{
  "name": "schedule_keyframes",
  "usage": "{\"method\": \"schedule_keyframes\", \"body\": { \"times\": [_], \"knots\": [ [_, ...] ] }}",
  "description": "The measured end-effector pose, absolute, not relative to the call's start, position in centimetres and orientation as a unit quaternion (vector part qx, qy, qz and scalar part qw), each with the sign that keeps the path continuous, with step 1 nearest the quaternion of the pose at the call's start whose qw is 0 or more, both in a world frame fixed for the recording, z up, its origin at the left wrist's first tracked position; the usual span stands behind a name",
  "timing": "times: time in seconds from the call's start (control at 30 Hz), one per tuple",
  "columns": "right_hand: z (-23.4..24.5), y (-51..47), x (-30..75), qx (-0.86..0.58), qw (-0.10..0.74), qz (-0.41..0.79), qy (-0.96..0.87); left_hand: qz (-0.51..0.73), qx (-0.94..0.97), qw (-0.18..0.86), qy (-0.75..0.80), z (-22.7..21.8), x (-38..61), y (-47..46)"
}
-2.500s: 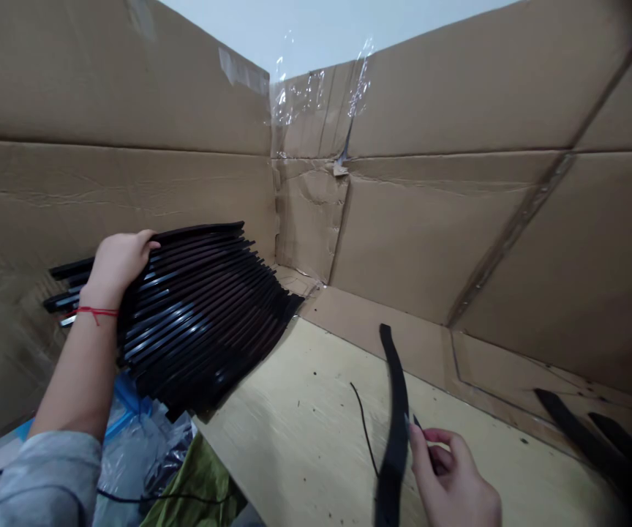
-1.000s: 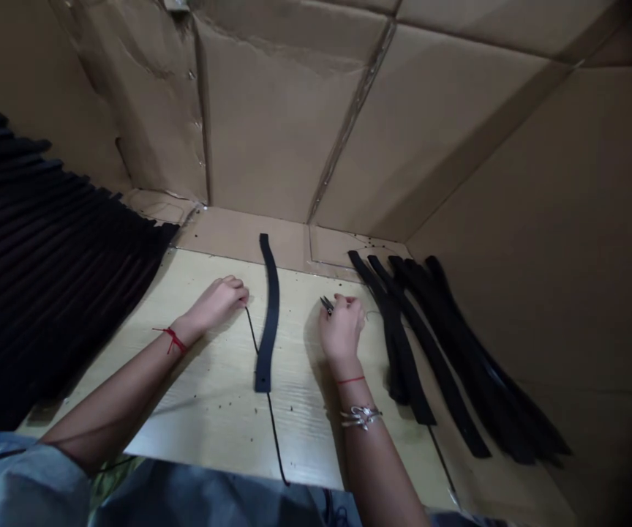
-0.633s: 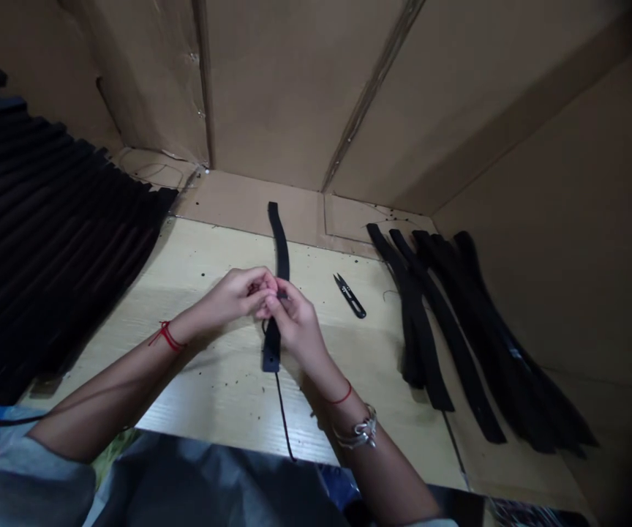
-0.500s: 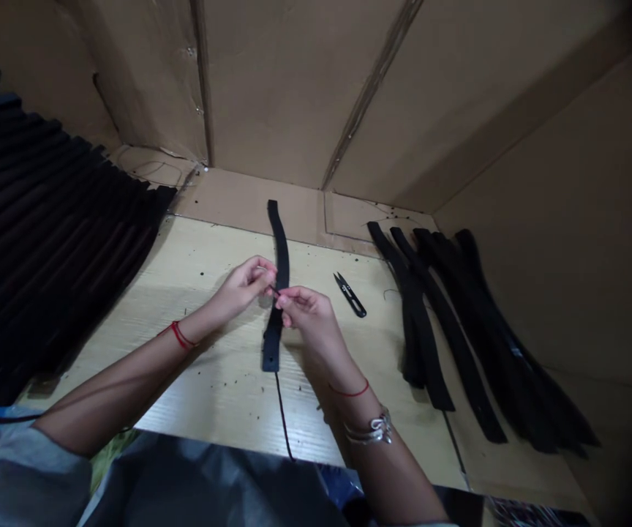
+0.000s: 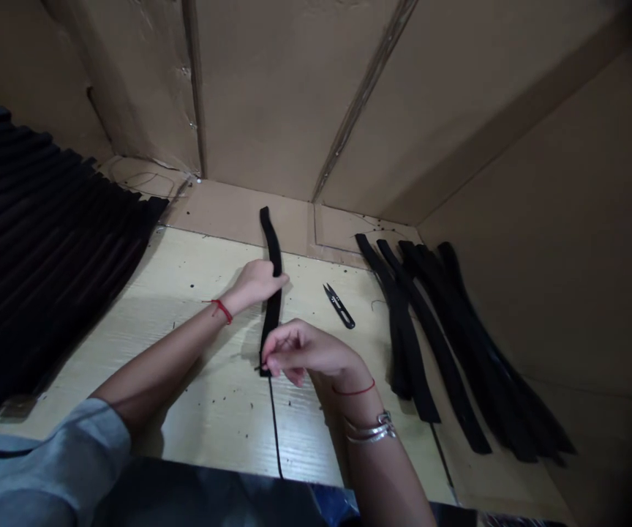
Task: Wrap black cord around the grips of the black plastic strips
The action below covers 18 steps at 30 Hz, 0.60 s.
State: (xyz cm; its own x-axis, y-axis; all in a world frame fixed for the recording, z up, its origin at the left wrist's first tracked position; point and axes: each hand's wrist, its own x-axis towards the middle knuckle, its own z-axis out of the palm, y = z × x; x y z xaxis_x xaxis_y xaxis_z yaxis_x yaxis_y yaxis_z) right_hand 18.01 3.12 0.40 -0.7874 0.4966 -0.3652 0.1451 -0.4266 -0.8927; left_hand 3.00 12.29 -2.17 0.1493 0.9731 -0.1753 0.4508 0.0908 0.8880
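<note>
A long, slightly curved black strip (image 5: 271, 316) lies lengthwise in front of me on the pale wooden table. My left hand (image 5: 255, 284) is closed around the strip above its middle, with the thumb across it. Over the strip's near end, my right hand (image 5: 299, 355) pinches a small thin dark piece (image 5: 257, 368) between thumb and fingertips. That piece is too small to name, and the fingers partly cover the strip's end. To the right of my hands lie black thread snips (image 5: 339, 306).
A large stack of black strips (image 5: 47, 241) fills the left side. Several more black strips (image 5: 415, 329) lie loosely on the right. Cardboard walls (image 5: 272, 95) enclose the back and right. Dark crumbs and loose thread are scattered on the table (image 5: 211, 432).
My hands have moved apart. The left has gone from pinching the small dark piece to gripping the strip; the right has moved down to the strip's near end.
</note>
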Motion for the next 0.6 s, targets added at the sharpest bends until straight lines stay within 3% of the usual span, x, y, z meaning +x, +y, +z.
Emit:
{"method": "schedule_keyframes", "body": {
  "times": [0.13,0.23,0.4,0.6],
  "knots": [
    [1.8,2.6,20.2,-0.253,0.118,0.802,-0.529,0.391,0.558,0.557,0.475,-2.0,0.3,12.2],
    [2.1,2.8,21.5,-0.271,0.223,0.775,-0.525,0.448,0.537,0.606,0.379,-1.4,-1.2,9.9],
    [2.2,3.7,20.4,-0.336,0.441,0.676,-0.486,0.406,0.552,0.682,0.255,-1.5,-2.0,4.3],
    [2.7,2.8,17.8,-0.361,0.503,0.623,-0.478,0.348,0.553,0.737,0.175,-1.7,-1.4,1.2]
  ]
}}
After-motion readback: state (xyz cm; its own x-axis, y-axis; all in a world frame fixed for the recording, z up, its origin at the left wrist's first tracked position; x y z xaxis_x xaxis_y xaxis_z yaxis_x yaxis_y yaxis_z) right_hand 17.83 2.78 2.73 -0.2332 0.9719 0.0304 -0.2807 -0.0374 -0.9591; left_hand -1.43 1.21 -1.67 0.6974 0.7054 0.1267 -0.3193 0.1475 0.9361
